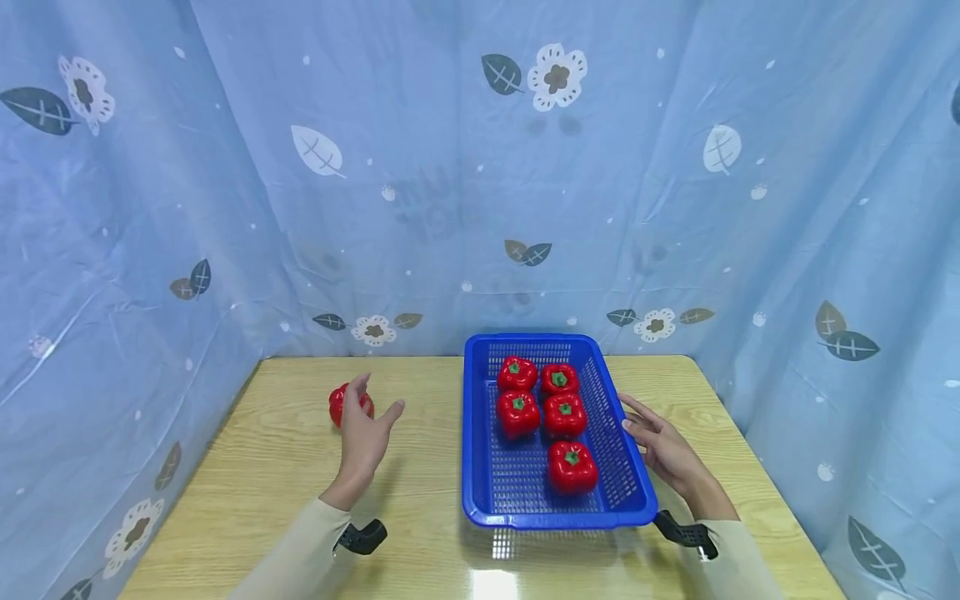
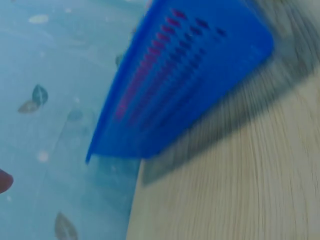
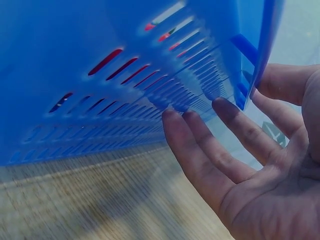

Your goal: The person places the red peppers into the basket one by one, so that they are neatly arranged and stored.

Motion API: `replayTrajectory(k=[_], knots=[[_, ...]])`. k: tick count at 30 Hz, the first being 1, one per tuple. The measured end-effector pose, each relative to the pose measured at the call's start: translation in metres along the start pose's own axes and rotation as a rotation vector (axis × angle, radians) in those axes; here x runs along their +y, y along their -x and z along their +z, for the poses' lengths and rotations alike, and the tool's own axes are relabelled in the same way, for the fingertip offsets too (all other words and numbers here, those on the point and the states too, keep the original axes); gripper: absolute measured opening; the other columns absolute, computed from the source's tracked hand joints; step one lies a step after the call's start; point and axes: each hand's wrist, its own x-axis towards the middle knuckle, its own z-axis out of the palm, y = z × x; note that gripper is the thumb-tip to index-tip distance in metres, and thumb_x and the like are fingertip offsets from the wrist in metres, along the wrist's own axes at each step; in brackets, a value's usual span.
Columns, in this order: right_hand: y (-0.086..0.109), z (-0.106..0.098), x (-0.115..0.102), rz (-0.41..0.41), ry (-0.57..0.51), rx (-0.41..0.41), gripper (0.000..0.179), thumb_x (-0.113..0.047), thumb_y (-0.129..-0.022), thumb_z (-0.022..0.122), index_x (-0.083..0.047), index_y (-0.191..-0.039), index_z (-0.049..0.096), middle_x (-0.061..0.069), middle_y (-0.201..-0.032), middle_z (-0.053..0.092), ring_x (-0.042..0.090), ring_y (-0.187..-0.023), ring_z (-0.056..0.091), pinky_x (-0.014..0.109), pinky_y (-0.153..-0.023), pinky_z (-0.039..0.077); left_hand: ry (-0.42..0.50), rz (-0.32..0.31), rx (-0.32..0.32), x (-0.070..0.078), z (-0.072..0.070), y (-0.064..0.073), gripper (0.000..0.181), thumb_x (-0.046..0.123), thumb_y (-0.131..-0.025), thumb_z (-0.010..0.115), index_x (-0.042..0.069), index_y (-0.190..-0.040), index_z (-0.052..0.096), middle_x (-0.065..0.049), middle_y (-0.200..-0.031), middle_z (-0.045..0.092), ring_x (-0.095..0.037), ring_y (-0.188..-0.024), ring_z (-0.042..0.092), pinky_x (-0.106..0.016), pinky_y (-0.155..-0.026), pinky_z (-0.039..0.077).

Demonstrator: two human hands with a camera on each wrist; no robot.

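My left hand reaches over the table on the left, thumb spread away from the fingers. Partly hidden behind its fingers is a red bell pepper. In the left wrist view only one fingertip shows at the edge. A blue plastic basket stands right of centre, with several red bell peppers inside, green stems up. My right hand is at the basket's right side. The right wrist view shows its spread, fairly straight fingers reaching the slotted outer wall, and its thumb at the rim.
The light wood table carries the basket and the loose pepper. A blue curtain with leaves and flowers hangs behind it and along both sides. The basket's front edge lies close to my body, and a bright reflection shows before it.
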Motion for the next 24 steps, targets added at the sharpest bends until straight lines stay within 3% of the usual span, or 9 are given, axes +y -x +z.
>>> replayTrajectory(k=[6,15,20,24], knots=[[-0.001,0.001,0.001,0.008,0.006,0.027,0.064,-0.027,-0.101,0.053,-0.024,-0.157,0.022,-0.011,-0.129,0.061,0.015,-0.11,0.068,0.04,-0.087,0.059,-0.025,-0.016,0.089,-0.01,-0.025,-0.005,0.074,0.018,-0.091,0.068,0.011,-0.151,0.024,-0.017,-0.154,0.03,-0.041,-0.14,0.033,-0.057,-0.11,0.041],[0.001,-0.001,0.003,-0.003,-0.002,0.011,0.064,-0.026,-0.102,0.052,-0.022,-0.157,0.02,-0.013,-0.128,0.061,0.016,-0.11,0.068,0.04,-0.087,0.059,0.031,-0.103,0.206,-0.02,-0.052,-0.017,0.08,0.015,-0.089,0.071,0.011,-0.151,0.019,-0.013,-0.152,0.026,-0.032,-0.143,0.023,-0.052,-0.117,0.028],[-0.001,-0.001,0.002,-0.009,-0.002,-0.001,0.064,-0.026,-0.102,0.052,-0.023,-0.157,0.02,-0.013,-0.129,0.061,0.014,-0.111,0.067,0.039,-0.088,0.059,0.016,-0.194,0.196,-0.033,-0.059,-0.029,0.092,0.018,-0.089,0.071,0.015,-0.155,0.007,-0.014,-0.16,0.014,-0.034,-0.15,0.011,-0.056,-0.12,0.023],[-0.002,-0.001,0.002,-0.006,0.004,-0.002,0.064,-0.026,-0.102,0.052,-0.024,-0.157,0.02,-0.013,-0.128,0.061,0.014,-0.11,0.067,0.04,-0.088,0.059,0.011,-0.274,0.127,-0.044,-0.062,-0.034,0.102,0.021,-0.089,0.071,0.013,-0.157,-0.004,-0.018,-0.164,0.005,-0.039,-0.152,0.005,-0.059,-0.121,0.017]])
